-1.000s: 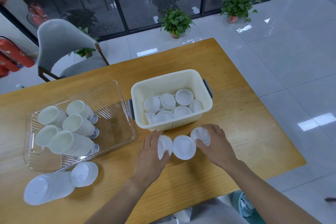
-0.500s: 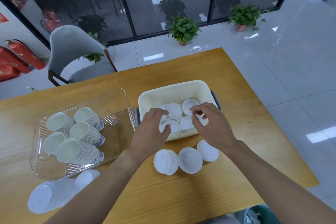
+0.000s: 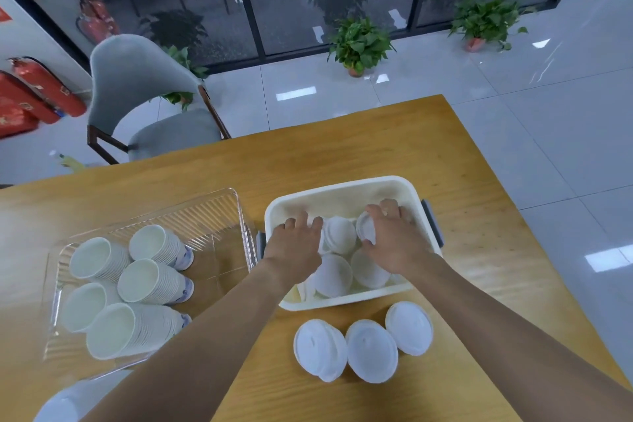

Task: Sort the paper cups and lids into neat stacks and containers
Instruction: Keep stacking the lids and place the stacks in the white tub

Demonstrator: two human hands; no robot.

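Note:
A cream plastic bin (image 3: 342,187) on the wooden table holds several loose white lids (image 3: 334,276). Both my hands are inside it. My left hand (image 3: 294,243) lies over the lids at the bin's left side, fingers stretched forward. My right hand (image 3: 394,240) curls round a white lid (image 3: 364,228) at the right side, thumb below and fingers above. Three short piles of lids (image 3: 371,349) lie on the table in front of the bin. Left of the bin, a clear tray (image 3: 205,197) holds several stacks of paper cups (image 3: 154,281) lying on their sides.
A plastic-wrapped sleeve of cups (image 3: 58,408) lies at the bottom left, partly under my left forearm. A grey chair (image 3: 137,79) stands behind the table's far edge. The table (image 3: 342,147) ends close to the right of the bin, with tiled floor beyond.
Both hands left the three lid piles on the table and reached forward, deeper into the bin. My right hand now holds a lid there. The view tilted up.

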